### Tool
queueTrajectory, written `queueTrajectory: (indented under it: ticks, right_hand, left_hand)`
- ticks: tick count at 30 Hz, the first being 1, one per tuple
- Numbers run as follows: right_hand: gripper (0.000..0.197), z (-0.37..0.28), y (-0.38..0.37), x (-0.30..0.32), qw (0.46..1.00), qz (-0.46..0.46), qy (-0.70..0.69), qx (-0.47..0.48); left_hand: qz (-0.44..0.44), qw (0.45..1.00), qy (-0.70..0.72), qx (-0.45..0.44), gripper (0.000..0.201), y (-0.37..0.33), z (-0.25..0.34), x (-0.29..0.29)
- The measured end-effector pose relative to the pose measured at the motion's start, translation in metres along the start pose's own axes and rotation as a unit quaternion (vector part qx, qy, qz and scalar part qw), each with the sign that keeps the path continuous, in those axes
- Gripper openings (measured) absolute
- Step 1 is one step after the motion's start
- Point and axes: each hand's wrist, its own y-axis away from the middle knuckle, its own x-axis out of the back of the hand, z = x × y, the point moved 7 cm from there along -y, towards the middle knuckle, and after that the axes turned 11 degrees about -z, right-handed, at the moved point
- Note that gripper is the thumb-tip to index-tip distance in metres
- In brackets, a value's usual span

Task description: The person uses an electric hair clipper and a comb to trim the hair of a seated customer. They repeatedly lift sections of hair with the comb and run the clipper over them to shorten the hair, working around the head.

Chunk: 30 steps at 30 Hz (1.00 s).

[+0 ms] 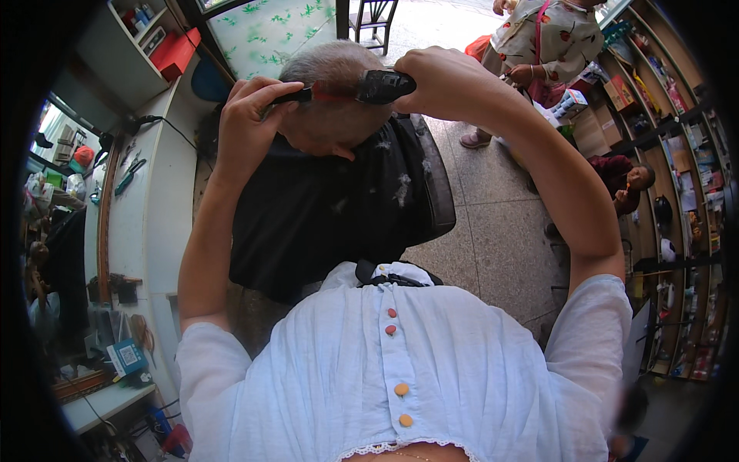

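A seated person with short grey hair is in front of me, draped in a black cape with tufts of cut hair on it. My right hand is wrapped round a black hair clipper, its head against the side of the hair. From the other side, my left hand pinches the dark end of a comb. A reddish strip, which looks like the comb's other part, lies along the hair towards the clipper. The clipper's blade edge is hard to make out.
At left stand a white cabinet with a hanging cord and a wall mirror. Packed shelves line the right wall. Another person in a patterned top stands ahead right; one in dark red is lower. A wooden chair stands beyond.
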Motion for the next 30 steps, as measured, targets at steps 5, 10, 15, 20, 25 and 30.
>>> queueTrajectory:
  ticks: [5,10,15,20,25,30]
  right_hand:
    - [0.035,-0.02,-0.004,0.008,0.998,0.044,0.042,0.014]
    - [0.036,0.017,-0.001,0.001,0.999,0.009,0.03,-0.036]
    - [0.038,0.053,-0.005,-0.013,0.986,-0.086,-0.134,-0.045]
    - [0.039,0.049,-0.012,-0.012,0.989,-0.093,-0.111,-0.024]
    - [0.046,0.014,-0.017,0.012,0.996,-0.057,-0.063,0.008]
    - [0.048,0.006,-0.021,0.018,0.996,-0.031,-0.077,0.029]
  left_hand:
    - [-0.02,1.0,0.005,-0.006,0.033,-0.002,0.008,0.001]
    - [-0.112,0.992,0.038,0.032,0.032,0.002,0.001,-0.005]
    - [-0.062,0.996,0.041,0.048,0.028,-0.005,-0.004,0.005]
    - [-0.033,0.999,0.007,0.03,0.029,-0.011,-0.002,0.005]
    - [-0.018,0.999,-0.026,0.015,0.029,-0.012,0.0,0.006]
    - [-0.047,0.999,0.003,0.013,0.025,-0.017,0.01,0.003]
